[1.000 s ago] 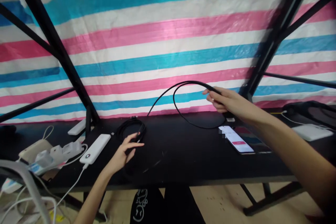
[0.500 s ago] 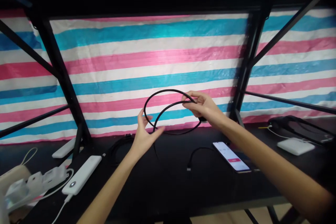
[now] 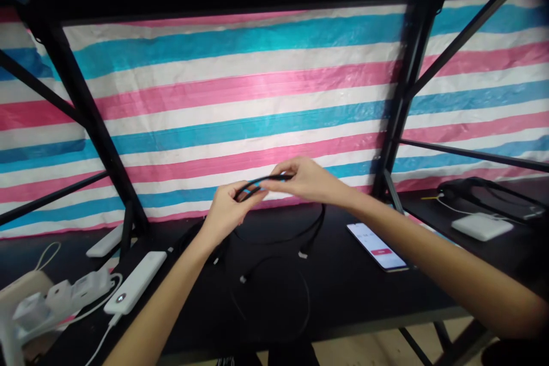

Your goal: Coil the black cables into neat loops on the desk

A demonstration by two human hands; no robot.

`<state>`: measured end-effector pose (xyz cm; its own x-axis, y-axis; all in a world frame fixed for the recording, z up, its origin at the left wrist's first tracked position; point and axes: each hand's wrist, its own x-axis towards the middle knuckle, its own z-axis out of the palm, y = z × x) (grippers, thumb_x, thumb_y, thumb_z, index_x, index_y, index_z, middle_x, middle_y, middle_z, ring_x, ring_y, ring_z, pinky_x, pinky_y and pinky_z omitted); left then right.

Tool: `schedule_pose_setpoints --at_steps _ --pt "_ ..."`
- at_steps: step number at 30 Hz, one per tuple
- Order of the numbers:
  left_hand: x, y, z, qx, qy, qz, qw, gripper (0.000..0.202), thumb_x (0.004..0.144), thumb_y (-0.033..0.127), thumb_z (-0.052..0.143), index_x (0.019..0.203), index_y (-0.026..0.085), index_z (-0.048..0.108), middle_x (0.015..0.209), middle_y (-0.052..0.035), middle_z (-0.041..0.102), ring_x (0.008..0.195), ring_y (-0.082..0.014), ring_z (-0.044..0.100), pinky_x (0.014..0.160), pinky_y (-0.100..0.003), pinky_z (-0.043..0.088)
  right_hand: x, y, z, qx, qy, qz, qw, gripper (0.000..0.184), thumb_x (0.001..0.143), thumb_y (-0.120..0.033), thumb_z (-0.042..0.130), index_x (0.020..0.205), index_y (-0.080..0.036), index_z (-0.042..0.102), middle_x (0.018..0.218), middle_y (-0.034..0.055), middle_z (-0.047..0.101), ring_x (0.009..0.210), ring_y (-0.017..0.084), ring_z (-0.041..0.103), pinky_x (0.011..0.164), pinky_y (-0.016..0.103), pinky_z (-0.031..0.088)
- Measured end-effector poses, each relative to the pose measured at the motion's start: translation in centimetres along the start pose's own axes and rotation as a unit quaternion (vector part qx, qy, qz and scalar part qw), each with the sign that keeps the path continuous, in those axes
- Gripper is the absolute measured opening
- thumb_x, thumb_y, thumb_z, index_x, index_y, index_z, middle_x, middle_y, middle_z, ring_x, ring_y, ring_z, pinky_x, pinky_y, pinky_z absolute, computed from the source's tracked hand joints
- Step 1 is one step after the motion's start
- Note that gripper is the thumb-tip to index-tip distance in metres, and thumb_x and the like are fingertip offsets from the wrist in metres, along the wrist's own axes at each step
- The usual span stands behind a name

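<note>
Both hands hold a black cable (image 3: 300, 233) raised above the black table (image 3: 351, 297). My left hand (image 3: 225, 213) is closed on the bunched cable at the left. My right hand (image 3: 302, 180) pinches the same bundle from the right, fingers almost touching the left hand. Loops of the cable hang down below the hands, with its plug ends dangling near the table. A second dark coil of cable (image 3: 191, 237) lies on the table behind my left wrist.
A lit phone (image 3: 377, 246) lies at the right of the table. A white power bank (image 3: 135, 281) and a white power strip with plugs (image 3: 64, 297) sit at the left. Another white device (image 3: 482, 225) lies far right. Black frame posts (image 3: 397, 120) stand before a striped tarp.
The wide loop has been flattened into a tight bundle. My left hand, open before, has closed on the cable beside my right hand; both hands came together and a little lower.
</note>
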<state>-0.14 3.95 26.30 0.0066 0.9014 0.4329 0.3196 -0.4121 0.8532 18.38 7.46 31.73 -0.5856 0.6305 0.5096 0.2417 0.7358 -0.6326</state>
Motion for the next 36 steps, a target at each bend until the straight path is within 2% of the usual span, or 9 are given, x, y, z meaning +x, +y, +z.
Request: schedule_pose_setpoints --at_steps 4,6,8,11,16,20,24,31,36 --pt "-1.1 -1.8 -1.1 -0.094 0.061 0.002 0.994 0.031 0.076 0.046 0.065 0.077 0.015 0.063 0.041 0.0059 0.044 0.047 -0.0110 0.057 0.047 -0.017 0.041 -0.3 1.5 -1.1 0.176 0.186 0.073 0.964 0.040 0.068 -0.054 0.069 0.066 -0.017 0.056 0.047 -0.0092 0.023 0.041 0.004 0.017 0.038 0.022 0.012" --pt "-1.4 -2.5 -1.2 -0.168 0.091 0.023 0.981 0.034 0.080 0.051 0.059 0.082 0.017 0.061 0.040 0.0083 0.037 0.047 -0.0103 0.057 0.049 -0.016 0.042 -0.7 2.7 -0.7 0.273 0.212 0.096 0.933 0.044 0.069 -0.060 0.065 0.068 -0.019 0.048 0.047 -0.0116 0.014 0.040 0.004 0.009 0.038 0.022 0.007" --pt "-1.4 -2.6 -1.0 -0.218 0.115 0.025 0.969 0.036 0.084 0.053 0.052 0.086 0.018 0.059 0.039 0.0106 0.030 0.031 -0.0056 0.040 0.035 -0.014 0.030 -1.2 3.7 0.1 0.294 0.159 0.114 0.935 0.046 0.072 -0.063 0.060 0.068 -0.020 0.046 0.048 -0.0115 0.014 0.041 0.004 0.011 0.038 0.021 0.010" --pt "-1.2 -1.7 -0.9 -0.195 0.124 0.012 0.973 0.034 0.084 0.051 0.053 0.085 0.018 0.061 0.037 0.0110 0.029 0.025 -0.0029 0.019 0.028 -0.016 0.012 -1.8 4.1 1.0 0.147 0.068 0.109 0.981 0.036 0.071 -0.050 0.066 0.073 -0.017 0.055 0.049 -0.0095 0.024 0.044 0.005 0.023 0.042 0.021 0.020" --pt "-1.1 0.9 -0.2 -0.011 0.044 0.019 0.999 0.027 0.083 0.041 0.057 0.077 0.016 0.066 0.033 0.0079 0.036 0.026 -0.0048 0.028 0.031 -0.018 0.018 -1.9 1.1 1.2 -0.017 0.094 0.018 0.995 0.042 0.068 -0.040 0.072 0.101 -0.016 0.061 0.061 -0.0042 0.048 0.053 0.007 0.039 0.049 0.021 0.030" --pt "-1.0 1.6 0.2 0.036 0.017 0.058 0.998 0.018 0.077 0.034 0.065 0.079 0.016 0.066 0.038 0.0083 0.039 0.032 -0.0055 0.035 0.035 -0.019 0.024 -1.5 0.0 0.6 -0.042 0.025 0.011 0.999 0.039 0.075 -0.052 0.062 0.074 -0.013 0.067 0.059 -0.0006 0.052 0.051 0.007 0.039 0.047 0.022 0.027" --pt "-1.3 -0.5 -0.5 0.074 0.018 0.045 0.996 0.026 0.079 0.031 0.062 0.102 0.019 0.062 0.045 0.0078 0.045 0.040 -0.0097 0.045 0.044 -0.021 0.034 -1.5 1.8 -0.7 0.009 0.110 0.041 0.993 0.044 0.075 -0.055 0.061 0.069 -0.012 0.067 0.051 -0.0029 0.043 0.046 0.005 0.031 0.043 0.023 0.020" --pt "-2.4 -6.0 -3.4 0.204 0.150 0.073 0.965 0.015 0.077 0.022 0.054 0.089 0.020 0.064 0.098 -0.0063 0.065 0.097 -0.0230 0.060 0.089 -0.034 0.042 -2.2 2.6 -2.0 0.188 0.255 0.067 0.946 0.042 0.071 -0.058 0.065 0.066 -0.017 0.059 0.043 -0.0095 0.019 0.036 0.003 0.013 0.036 0.022 0.006" --pt "-4.6 -9.1 -3.6 0.161 0.239 -0.049 0.956 0.062 0.071 0.041 0.068 0.126 0.024 0.045 0.128 -0.0116 0.051 0.124 -0.0279 0.045 0.105 -0.043 0.031 -2.4 2.1 -2.5 0.198 0.295 0.045 0.934 0.040 0.071 -0.057 0.067 0.067 -0.018 0.059 0.044 -0.0089 0.018 0.035 0.004 0.014 0.036 0.023 0.005"
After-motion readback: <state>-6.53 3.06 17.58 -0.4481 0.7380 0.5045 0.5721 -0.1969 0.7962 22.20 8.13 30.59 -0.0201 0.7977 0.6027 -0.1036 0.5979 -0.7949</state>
